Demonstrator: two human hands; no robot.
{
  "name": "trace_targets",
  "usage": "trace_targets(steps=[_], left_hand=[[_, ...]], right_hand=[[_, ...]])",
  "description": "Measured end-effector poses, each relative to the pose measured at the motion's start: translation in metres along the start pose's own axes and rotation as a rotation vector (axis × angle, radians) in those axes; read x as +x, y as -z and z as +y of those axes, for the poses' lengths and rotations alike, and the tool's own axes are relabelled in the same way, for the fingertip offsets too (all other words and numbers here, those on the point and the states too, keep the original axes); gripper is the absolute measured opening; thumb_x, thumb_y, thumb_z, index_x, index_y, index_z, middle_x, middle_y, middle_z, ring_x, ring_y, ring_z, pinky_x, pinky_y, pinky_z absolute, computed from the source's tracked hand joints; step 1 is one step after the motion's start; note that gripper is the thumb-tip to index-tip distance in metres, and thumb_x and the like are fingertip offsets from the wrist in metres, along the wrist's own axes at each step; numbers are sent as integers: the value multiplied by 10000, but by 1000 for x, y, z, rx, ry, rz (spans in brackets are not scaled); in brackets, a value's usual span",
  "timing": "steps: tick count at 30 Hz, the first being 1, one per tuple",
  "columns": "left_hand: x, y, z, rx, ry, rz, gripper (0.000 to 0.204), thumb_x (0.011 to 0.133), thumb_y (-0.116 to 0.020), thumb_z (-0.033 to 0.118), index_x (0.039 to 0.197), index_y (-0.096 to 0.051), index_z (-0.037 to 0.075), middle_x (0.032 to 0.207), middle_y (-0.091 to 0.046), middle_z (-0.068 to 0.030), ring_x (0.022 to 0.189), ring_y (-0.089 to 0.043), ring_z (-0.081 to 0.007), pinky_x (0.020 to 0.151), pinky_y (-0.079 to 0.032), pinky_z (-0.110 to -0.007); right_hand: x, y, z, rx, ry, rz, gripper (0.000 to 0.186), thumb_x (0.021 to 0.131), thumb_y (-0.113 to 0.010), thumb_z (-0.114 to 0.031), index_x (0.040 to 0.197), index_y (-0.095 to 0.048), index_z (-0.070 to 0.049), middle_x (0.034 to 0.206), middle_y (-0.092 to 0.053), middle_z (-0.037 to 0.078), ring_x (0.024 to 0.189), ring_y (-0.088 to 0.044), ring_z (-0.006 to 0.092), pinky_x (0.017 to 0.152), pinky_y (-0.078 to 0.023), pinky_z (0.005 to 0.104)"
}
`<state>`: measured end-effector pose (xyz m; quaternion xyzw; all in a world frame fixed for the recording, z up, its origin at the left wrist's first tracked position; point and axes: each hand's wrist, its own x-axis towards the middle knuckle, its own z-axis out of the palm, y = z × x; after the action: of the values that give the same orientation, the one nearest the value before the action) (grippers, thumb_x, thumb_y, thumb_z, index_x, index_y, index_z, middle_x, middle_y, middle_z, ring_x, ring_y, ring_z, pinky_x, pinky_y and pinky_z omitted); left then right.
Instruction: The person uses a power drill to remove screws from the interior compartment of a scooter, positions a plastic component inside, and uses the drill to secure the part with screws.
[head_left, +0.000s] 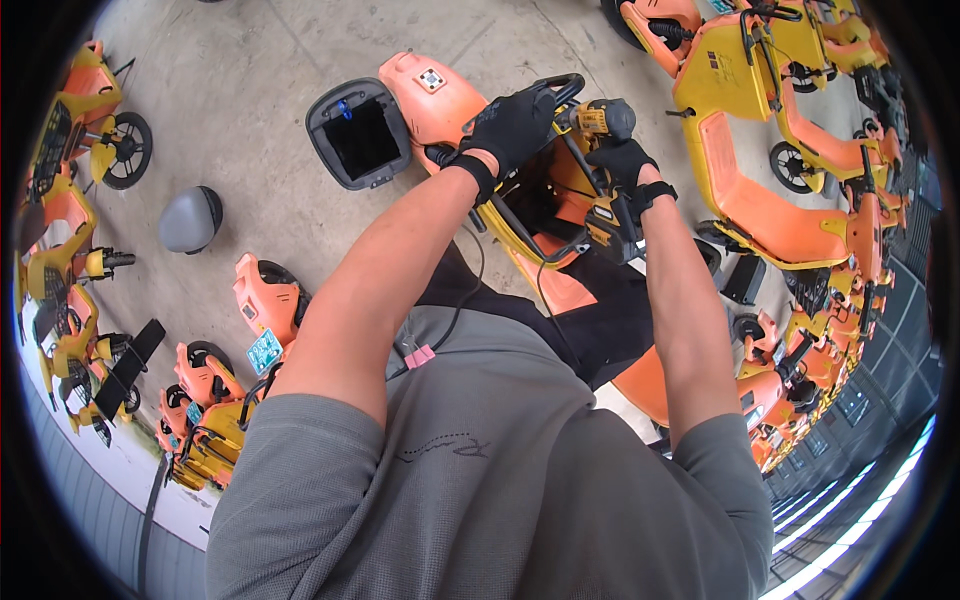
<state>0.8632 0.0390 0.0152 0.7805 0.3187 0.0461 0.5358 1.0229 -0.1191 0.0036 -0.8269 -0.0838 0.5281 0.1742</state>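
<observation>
My left hand (515,125), in a black glove, is closed at the dark frame of an orange and yellow scooter (432,100) in front of me. What its fingers hold is hidden beneath the glove. My right hand (620,165), also gloved in black, grips a yellow and black cordless drill (595,118) by its handle. The drill's nose points left, close to my left fingertips. Below the right wrist shows the drill's battery (612,235). A black handle bar (568,84) rises just beyond both hands.
At the scooter's left end sits a dark grey open box (318,130) with a blue item inside. A rounded grey cover (190,220) lies on the concrete floor (240,100). Orange and yellow scooters (720,90) stand at both sides. A dark cord (475,275) hangs near my shirt.
</observation>
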Motion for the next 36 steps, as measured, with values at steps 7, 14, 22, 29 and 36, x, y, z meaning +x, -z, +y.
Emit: trace_targets(steps=[7, 14, 22, 29, 36], left_hand=[[-6, 13, 20, -15, 44, -65, 405, 870, -329, 341, 1038, -564, 58, 958, -594, -214, 888, -557, -380, 784, -436, -443], [-4, 2, 0, 3, -99, 47, 409, 880, -351, 386, 874, -583, 49, 786, -617, -164, 749, -582, -333, 668, -444, -407], [-1, 2, 2, 13, -14, -1, 316, 890, -360, 308, 909, -544, 51, 829, -607, -151, 749, -572, -335, 653, -445, -410], [6, -4, -13, 57, -46, -34, 348, 872, -345, 320, 913, -551, 43, 865, -596, -197, 807, -558, -378, 708, -439, -433], [4, 0, -5, 17, 22, -60, 405, 854, -329, 352, 919, -568, 31, 898, -588, -236, 855, -550, -403, 761, -432, -450]], right_hand=[[11, 2, 0, -88, -37, 50, 282, 664, -634, -159, 904, -604, -14, 747, -604, 73, 640, -561, 170, 562, -446, 300], [0, 6, -1, 179, -16, -121, 228, 666, -629, -166, 840, -600, -23, 659, -554, 57, 536, -508, 143, 471, -402, 280], [8, 4, 4, 101, -52, -69, 208, 668, -625, -167, 824, -595, -33, 625, -536, 52, 480, -485, 146, 439, -389, 278], [-2, -5, 8, -45, 71, 156, 269, 656, -641, -245, 817, -626, -30, 687, -612, 80, 569, -577, 153, 506, -445, 289], [-11, -14, 4, -160, 42, 300, 370, 665, -660, -304, 942, -644, -60, 782, -657, 104, 730, -633, 218, 661, -481, 324]])
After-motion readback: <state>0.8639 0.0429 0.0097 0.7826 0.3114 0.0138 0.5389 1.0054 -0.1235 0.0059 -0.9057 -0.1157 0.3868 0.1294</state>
